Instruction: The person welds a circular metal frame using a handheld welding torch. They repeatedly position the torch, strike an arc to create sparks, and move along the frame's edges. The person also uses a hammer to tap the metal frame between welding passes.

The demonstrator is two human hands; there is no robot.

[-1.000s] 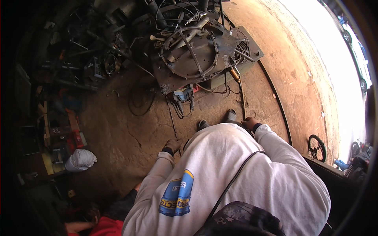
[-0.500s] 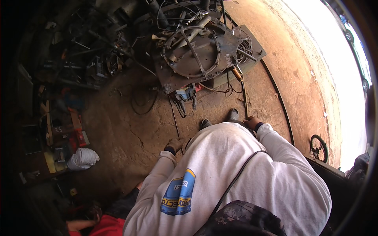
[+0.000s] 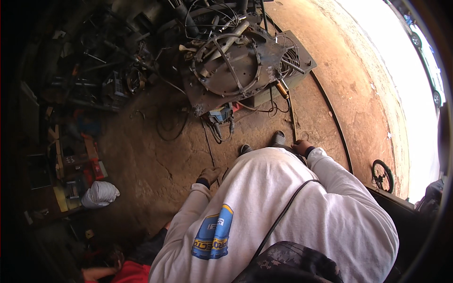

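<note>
My left hand [image 3: 209, 175] hangs low at my left side, its fingers curled, over the end of a thin dark cable [image 3: 207, 139] on the floor. At my right side, my right hand [image 3: 300, 147] is closed too, beside a thin line running down from an orange-handled tool [image 3: 282, 89]. Whether either hand holds anything is hidden. Ahead of my feet stands a metal work table [image 3: 198, 104]. A round metal frame [image 3: 231, 70] with crossing bars lies on it. A blue and grey machine [image 3: 221, 115] with thick leads sits below the table's near edge.
A thick black cable [image 3: 330, 106] curves along the floor on the right, toward a bicycle wheel [image 3: 382, 176]. Dark clutter and tools fill the left, with a white sack [image 3: 100, 194] lower down. A person in red [image 3: 130, 273] is at the lower left.
The view has shifted slightly, and the person in red has moved a little. My hands stay nearly where they were.
</note>
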